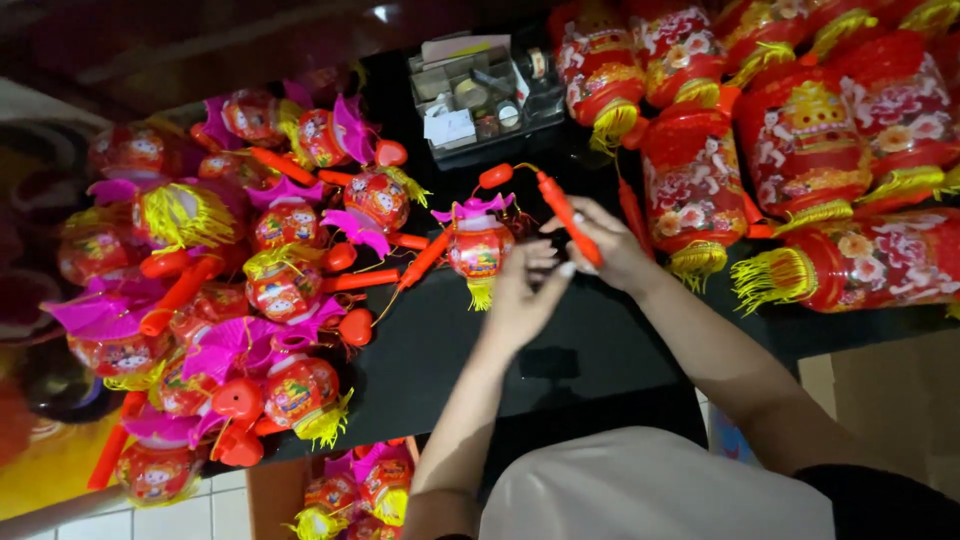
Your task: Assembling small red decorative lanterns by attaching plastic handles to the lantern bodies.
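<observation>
A small red toy lantern (478,246) with a pink top and a yellow tassel hangs by a thin wire from an orange-red stick handle (562,208). My right hand (610,243) is closed around that handle near its lower end. My left hand (522,298) is raised just right of the lantern, fingers bent, touching the handle's end beside my right hand. Both hands hover over a black tabletop (590,345).
A heap of similar small lanterns with pink tops and orange handles (250,280) covers the table's left side. Large red cylindrical lanterns with yellow fringes (800,150) lie at the right. A clear box of small items (480,95) stands at the back. More small lanterns (360,490) sit below the table edge.
</observation>
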